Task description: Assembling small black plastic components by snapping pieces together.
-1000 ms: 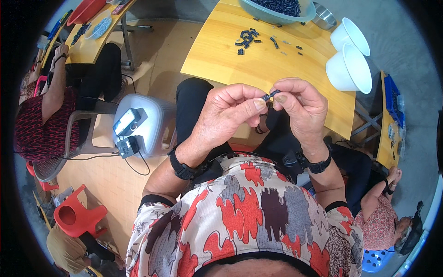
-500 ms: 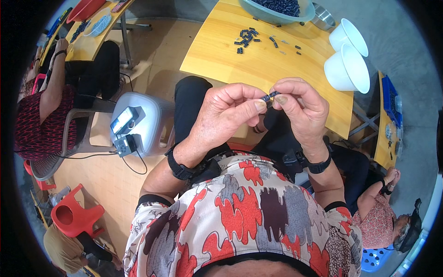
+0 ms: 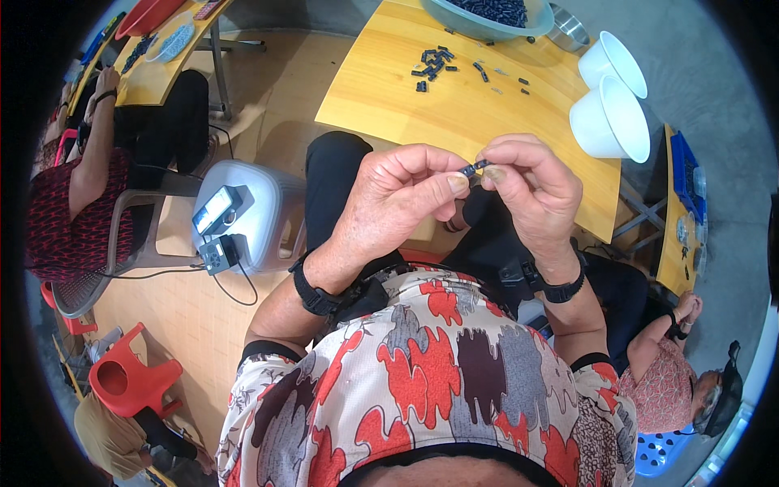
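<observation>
Over my lap, by the near edge of the yellow table [image 3: 373,93], both hands meet at a small dark plastic piece [image 3: 472,169]. My left hand [image 3: 398,195] pinches its left end between thumb and forefinger. The thumb and forefinger of my right hand [image 3: 537,191] are closed on its other end; much of the piece is hidden by the fingertips. Beyond my hands, a loose pile of similar dark pieces [image 3: 436,63] lies on the tabletop. A few more are scattered to the pile's right, among small clear bits.
At the table's far side stand a wide bowl [image 3: 454,27] full of dark pieces and a metal bowl [image 3: 570,34]. Two white tubs [image 3: 600,126] are at its right edge. A grey stool [image 3: 268,203] holds wired devices. Other people sit left and right; a red chair [image 3: 134,373] is lower left.
My right hand has shifted very slightly to the right. Both hands keep their pinch on the small dark piece.
</observation>
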A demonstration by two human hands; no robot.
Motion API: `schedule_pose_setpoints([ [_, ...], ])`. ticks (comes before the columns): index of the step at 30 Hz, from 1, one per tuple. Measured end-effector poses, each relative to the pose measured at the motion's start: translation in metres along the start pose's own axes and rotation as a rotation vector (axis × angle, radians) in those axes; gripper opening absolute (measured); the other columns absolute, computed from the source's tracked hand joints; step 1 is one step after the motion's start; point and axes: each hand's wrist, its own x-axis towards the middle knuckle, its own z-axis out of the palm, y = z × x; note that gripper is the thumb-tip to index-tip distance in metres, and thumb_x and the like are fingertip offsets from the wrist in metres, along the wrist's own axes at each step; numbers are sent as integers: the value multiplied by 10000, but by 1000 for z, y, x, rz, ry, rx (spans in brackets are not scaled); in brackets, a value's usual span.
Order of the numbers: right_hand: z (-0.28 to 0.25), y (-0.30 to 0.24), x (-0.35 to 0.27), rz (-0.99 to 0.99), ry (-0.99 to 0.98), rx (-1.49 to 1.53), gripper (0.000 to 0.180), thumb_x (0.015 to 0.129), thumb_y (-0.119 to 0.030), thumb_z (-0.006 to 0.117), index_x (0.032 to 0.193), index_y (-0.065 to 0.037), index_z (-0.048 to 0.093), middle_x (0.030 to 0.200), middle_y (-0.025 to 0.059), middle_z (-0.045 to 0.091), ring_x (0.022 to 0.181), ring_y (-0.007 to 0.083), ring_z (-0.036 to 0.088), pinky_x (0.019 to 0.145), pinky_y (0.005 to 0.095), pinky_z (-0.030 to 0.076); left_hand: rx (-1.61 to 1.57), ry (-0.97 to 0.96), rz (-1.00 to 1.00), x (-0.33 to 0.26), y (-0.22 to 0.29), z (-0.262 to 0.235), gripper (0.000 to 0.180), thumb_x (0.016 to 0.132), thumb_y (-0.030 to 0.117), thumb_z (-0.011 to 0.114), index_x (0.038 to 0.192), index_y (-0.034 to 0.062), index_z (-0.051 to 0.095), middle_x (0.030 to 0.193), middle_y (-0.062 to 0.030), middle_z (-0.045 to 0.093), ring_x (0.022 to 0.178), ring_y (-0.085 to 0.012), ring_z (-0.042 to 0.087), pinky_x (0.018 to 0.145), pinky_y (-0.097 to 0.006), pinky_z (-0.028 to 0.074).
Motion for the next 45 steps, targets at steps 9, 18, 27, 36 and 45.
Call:
schedule_pose_setpoints([
  [9,0,-3,7,-137,-65,-202,156,725,91,603,847,1,638,812,92,628,726,151,605,650,239,484,18,2,-6,-1,-5,-2,139,853,72,589,954,-18,620,764,-45,628,604,-69,556,569,-201,467],
  [18,1,3,3,43,-103,15,156,741,104,571,866,22,618,855,77,615,776,118,594,672,225,484,-32,-2,-42,-2,-7,-2,145,845,70,594,941,-36,621,730,-42,623,603,-59,564,568,-197,483],
  [27,10,5,2,30,-35,202,163,784,102,559,930,31,565,897,71,596,801,99,575,714,220,478,-91,5,-31,-4,0,-1,128,847,74,593,925,-23,623,749,-47,619,582,-76,548,541,-209,467],
  [36,15,8,-4,-61,-30,160,152,778,122,550,901,33,568,895,99,593,790,113,568,689,222,468,-181,-10,-52,-8,-4,-2,153,862,106,586,941,-19,623,763,-68,629,577,-92,565,536,-214,488],
  [45,13,12,0,-73,-65,173,162,758,139,531,856,19,576,875,85,596,772,105,565,667,221,463,-158,-8,-85,-9,-4,-1,168,889,128,556,915,-26,617,743,-44,610,565,-62,539,526,-199,473],
])
